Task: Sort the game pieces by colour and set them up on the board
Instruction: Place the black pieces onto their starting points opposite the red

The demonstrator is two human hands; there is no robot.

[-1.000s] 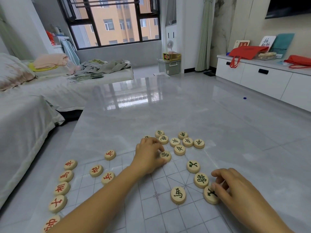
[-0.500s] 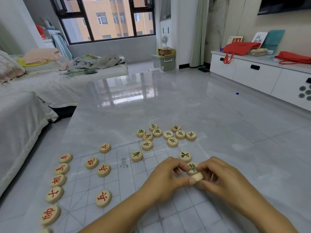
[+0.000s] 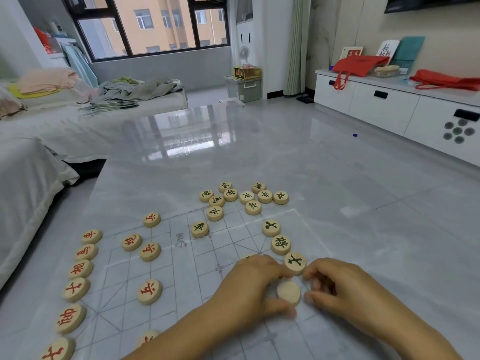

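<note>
- the counter point(image 3: 363, 203) is glossy and slick under both hands; a disc let go on its edge could roll or slide well away from them.
- the board point(image 3: 181, 281), a thin clear sheet with a faint grid, lies flat beneath the hands. a forearm dragging across it could shift it and carry off the pieces already placed.
- the red pieces point(image 3: 80, 268) stand in a column far out to the left of the left hand, with a few more on the grid between.
- the black pieces point(image 3: 231, 194) sit bunched well beyond both hands, mostly off the board's far edge and not yet set up.
- the left hand point(image 3: 249, 289) curls over, thumb below and fingers above, pinching the blank-faced piece point(image 3: 288, 292).
- the right hand point(image 3: 335, 289) is curled with its fingertips at that disc's right edge; i cannot tell whether it grips or only touches.
- the blank-faced piece is tilted up between the hands and shows no character, so its colour is unknown, and placing it unturned risks the wrong side.
- a placed black piece point(image 3: 295, 262) lies just past the knuckles, and a careless flip could knock it off its point.
</note>
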